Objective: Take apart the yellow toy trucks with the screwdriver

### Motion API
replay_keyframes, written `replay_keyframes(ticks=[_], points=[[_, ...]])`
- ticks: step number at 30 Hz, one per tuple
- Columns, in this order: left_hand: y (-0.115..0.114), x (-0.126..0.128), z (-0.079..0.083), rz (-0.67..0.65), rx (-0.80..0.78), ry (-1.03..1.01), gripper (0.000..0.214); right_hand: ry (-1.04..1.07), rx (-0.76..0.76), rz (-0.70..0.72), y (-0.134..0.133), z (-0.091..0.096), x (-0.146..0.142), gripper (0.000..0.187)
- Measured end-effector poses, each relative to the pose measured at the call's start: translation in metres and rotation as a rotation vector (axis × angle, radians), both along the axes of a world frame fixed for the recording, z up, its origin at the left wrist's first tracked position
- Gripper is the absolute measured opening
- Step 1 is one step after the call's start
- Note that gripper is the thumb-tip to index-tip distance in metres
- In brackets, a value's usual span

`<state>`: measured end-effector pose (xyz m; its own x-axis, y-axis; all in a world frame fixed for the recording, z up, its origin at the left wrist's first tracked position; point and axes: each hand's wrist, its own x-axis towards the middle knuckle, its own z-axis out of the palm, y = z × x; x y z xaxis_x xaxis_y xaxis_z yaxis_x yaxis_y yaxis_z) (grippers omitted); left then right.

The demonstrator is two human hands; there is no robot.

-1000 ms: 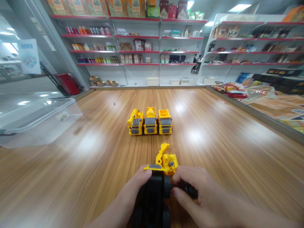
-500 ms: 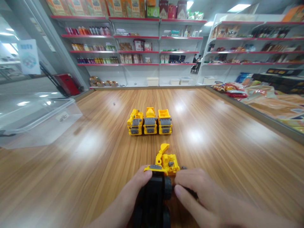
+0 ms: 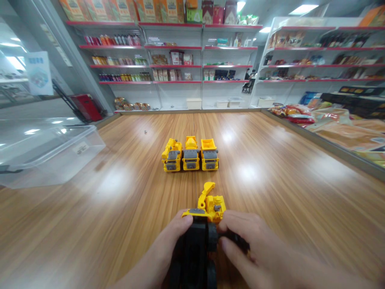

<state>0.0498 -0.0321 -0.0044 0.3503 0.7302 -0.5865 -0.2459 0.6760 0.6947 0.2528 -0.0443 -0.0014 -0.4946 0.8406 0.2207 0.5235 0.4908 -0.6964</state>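
1. The left hand (image 3: 173, 233) grasps an overturned toy truck (image 3: 192, 249), thumb pressed at its yellow front edge; the black underside faces the viewer, low in the view above the wooden table (image 3: 120, 216).
2. The right hand (image 3: 258, 239), fingers curled, pinches a dark rod-like object (image 3: 237, 239), perhaps a screwdriver; the grip hides most of it. It points toward the truck's upper right wheel (image 3: 212, 237); contact cannot be told.
3. Change: half a second ago the right fingers stood slightly farther from this wheel; now they lie closer beside it, while the left grip is unchanged. This suggests repeated small adjustments at the wheel side, with the left hand steadying the truck.
4. Just beyond the truck's front edge shows a yellow toy excavator body (image 3: 215, 206), its arm raised; whether it is attached cannot be told.
5. Farther off, side by side, stand a toy crane truck (image 3: 172, 156), cement mixer truck (image 3: 191, 153) and dump truck (image 3: 209, 154).
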Motion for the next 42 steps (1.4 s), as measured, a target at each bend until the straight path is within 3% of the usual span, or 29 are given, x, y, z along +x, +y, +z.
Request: replay_keyframes(ticks=[4,8,14,19,25,30,37,42], points=[[0.000,0.000,0.000,-0.001,0.064,-0.007,0.030,0.015,-0.005,0.012,-0.001,-0.001,0.001,0.008],[0.000,0.000,-0.001,-0.010,0.081,-0.020,0.029,0.013,0.027,0.027,0.000,0.000,0.001,0.024],[-0.002,0.000,0.004,-0.021,-0.043,-0.006,0.035,0.008,0.017,0.006,0.002,0.003,0.001,0.010],[-0.003,0.001,0.005,-0.002,-0.036,0.007,0.033,0.037,0.079,-0.038,-0.003,0.010,-0.002,0.029],[-0.004,0.001,0.004,0.004,0.001,-0.028,0.030,-0.024,-0.024,-0.015,0.000,0.007,-0.001,0.008],[-0.004,0.001,0.004,0.010,-0.047,-0.025,0.029,0.029,0.087,-0.008,-0.001,0.005,0.001,0.019],[-0.002,0.001,0.002,-0.001,0.031,-0.043,0.029,-0.042,-0.048,-0.039,-0.003,0.007,-0.001,0.012],[-0.001,0.000,0.002,-0.039,0.050,-0.050,0.028,-0.004,0.007,-0.078,-0.008,0.010,-0.001,0.015]])
